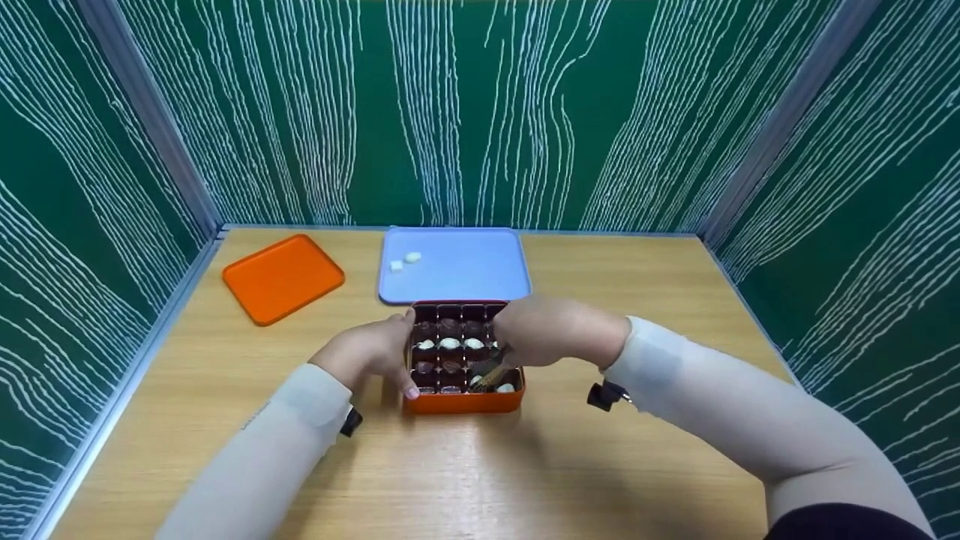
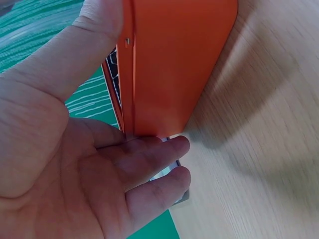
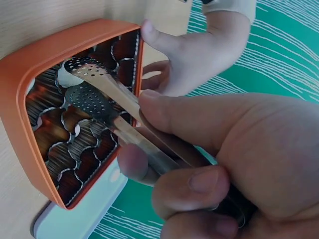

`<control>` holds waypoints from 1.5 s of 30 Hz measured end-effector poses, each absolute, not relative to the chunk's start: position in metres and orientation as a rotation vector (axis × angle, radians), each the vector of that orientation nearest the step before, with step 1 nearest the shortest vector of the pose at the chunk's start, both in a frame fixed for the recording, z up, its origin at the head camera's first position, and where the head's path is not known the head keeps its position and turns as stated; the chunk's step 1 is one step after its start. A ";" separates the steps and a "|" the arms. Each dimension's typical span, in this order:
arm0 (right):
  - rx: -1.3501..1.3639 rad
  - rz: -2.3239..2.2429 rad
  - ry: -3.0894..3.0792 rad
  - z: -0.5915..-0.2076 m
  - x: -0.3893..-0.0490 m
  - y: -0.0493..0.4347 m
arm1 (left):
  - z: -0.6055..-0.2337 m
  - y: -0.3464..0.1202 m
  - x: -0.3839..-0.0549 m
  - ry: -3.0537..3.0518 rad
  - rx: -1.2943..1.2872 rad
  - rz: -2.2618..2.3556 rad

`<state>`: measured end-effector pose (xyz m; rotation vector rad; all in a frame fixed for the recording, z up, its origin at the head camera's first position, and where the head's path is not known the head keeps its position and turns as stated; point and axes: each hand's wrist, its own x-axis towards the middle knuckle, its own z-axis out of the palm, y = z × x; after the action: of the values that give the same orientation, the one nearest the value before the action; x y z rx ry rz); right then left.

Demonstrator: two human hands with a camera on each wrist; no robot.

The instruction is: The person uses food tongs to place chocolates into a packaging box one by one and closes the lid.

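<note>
An orange box [image 1: 463, 403] with a dark divided insert stands on the table, holding dark chocolates [image 1: 450, 328] and white chocolates [image 1: 450, 343] in rows. My left hand [image 1: 375, 349] grips the box at its left side, thumb at the front corner and fingers toward the back. With my right hand [image 1: 551, 330] I hold metal tongs [image 3: 130, 99], their perforated ends down inside the box's front right part. Between those ends a white chocolate [image 3: 66, 77] shows; whether they squeeze it I cannot tell. My right hand hides the box's back right corner in the head view.
Behind the box lies a light blue tray [image 1: 472, 262], with a white square piece [image 1: 396, 266] and a white oval piece [image 1: 412, 257] at its left. An orange tray or lid [image 1: 283, 279] sits at the back left. Green patterned walls [image 1: 510, 112] enclose the wooden table [image 1: 420, 480].
</note>
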<state>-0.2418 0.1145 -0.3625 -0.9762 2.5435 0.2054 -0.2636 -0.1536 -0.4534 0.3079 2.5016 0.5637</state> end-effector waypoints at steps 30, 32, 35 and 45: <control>-0.731 -0.305 2.711 -0.358 -0.333 0.093 | -0.453 -0.155 -0.265 2.502 0.316 0.569; -0.635 -0.347 2.750 -0.371 -0.349 0.081 | -0.453 -0.156 -0.265 2.513 0.326 0.562; -0.523 -0.395 2.787 -0.391 -0.369 0.061 | -0.453 -0.156 -0.265 2.531 0.354 0.547; -0.324 -0.603 2.812 -0.431 -0.390 -0.003 | -0.451 -0.153 -0.268 2.521 0.312 0.539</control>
<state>-0.3901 -0.0027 -0.4307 -0.3237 2.8122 -0.6035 -0.2677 -0.1528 -0.4514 0.3123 2.5211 0.5393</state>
